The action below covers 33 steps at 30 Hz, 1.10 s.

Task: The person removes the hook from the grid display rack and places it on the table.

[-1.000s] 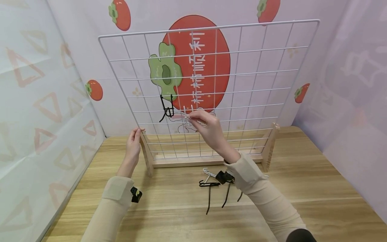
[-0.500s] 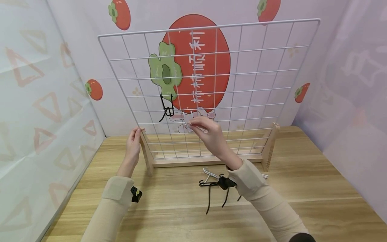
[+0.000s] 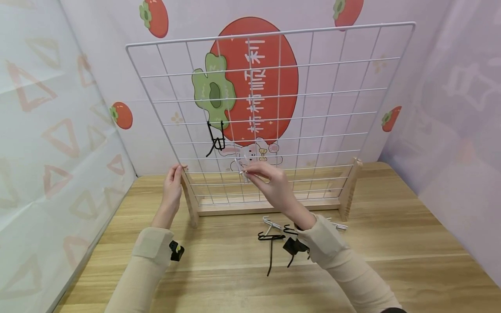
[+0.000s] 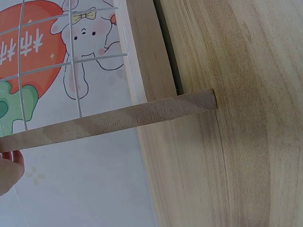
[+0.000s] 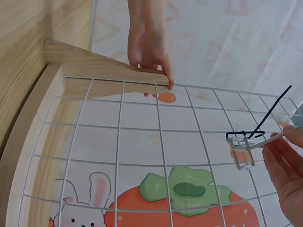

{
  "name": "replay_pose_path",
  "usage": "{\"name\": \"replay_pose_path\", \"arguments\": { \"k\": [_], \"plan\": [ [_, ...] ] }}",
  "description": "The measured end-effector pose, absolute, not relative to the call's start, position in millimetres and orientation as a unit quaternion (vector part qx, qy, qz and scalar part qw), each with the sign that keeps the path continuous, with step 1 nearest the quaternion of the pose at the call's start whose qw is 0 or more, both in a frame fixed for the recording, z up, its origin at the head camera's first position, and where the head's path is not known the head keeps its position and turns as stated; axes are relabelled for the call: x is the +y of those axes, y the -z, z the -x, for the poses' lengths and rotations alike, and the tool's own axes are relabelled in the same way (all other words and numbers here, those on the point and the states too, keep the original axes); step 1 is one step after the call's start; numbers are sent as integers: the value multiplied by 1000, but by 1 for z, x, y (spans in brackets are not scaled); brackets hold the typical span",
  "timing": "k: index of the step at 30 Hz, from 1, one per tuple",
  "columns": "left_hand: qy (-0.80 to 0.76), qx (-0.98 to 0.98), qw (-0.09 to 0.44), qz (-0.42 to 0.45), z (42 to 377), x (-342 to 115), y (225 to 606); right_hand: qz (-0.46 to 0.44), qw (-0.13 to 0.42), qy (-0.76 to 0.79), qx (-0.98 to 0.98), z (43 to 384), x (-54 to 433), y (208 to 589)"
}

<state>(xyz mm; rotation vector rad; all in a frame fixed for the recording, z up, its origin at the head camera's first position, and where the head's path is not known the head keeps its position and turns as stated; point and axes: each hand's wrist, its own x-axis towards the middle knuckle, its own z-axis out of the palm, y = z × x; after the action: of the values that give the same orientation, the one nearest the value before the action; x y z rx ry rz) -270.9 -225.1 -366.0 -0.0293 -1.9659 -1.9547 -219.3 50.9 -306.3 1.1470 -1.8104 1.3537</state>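
Note:
A white wire grid panel (image 3: 313, 31) stands in a wooden stand (image 3: 266, 210). My left hand (image 3: 172, 184) grips the top of the stand's left upright, at the panel's edge; only its fingertips show in the left wrist view. My right hand (image 3: 272, 184) pinches a white wire hook (image 5: 267, 141) by its prong, in front of the panel's lower middle. Whether this hook touches the grid wires I cannot tell. A black wire hook (image 3: 223, 141) hangs on the panel, up and to the left of my right hand.
On the wooden table (image 3: 219, 269), before the stand, lie loose hooks: a black hook (image 3: 271, 252), a white hook (image 3: 272, 223), and others partly hidden by my right wrist. A patterned backdrop (image 3: 336, 104) stands behind the panel.
My right hand has moved down along the panel with the white hook, to below the black hook's level. My left hand stays on the upright.

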Motion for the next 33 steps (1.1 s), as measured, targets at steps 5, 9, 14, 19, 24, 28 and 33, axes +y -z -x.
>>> {"name": "replay_pose_path", "arguments": {
  "k": [5, 9, 14, 19, 24, 28, 33],
  "plan": [
    [695, -695, 184, 11, 270, -225, 365, -433, 292, -514, -681, 217, 50, 314],
    [695, -696, 183, 9, 270, -225, 365, -433, 278, -522, -681, 216, 50, 321],
    [692, -697, 189, 17, 268, -224, 364, -425, 247, -524, -696, 215, 50, 330],
    [695, -686, 206, 52, 266, -224, 367, -418, 224, -528, -705, 214, 50, 338],
    [691, -695, 196, 32, 270, -225, 367, -405, 201, -533, -715, 210, 49, 342],
    [695, -695, 185, 15, 271, -225, 366, -401, 188, -529, -724, 200, 48, 335],
    [696, -694, 185, 14, 270, -224, 364, -393, 167, -519, -740, 195, 48, 335]
  ]
}}
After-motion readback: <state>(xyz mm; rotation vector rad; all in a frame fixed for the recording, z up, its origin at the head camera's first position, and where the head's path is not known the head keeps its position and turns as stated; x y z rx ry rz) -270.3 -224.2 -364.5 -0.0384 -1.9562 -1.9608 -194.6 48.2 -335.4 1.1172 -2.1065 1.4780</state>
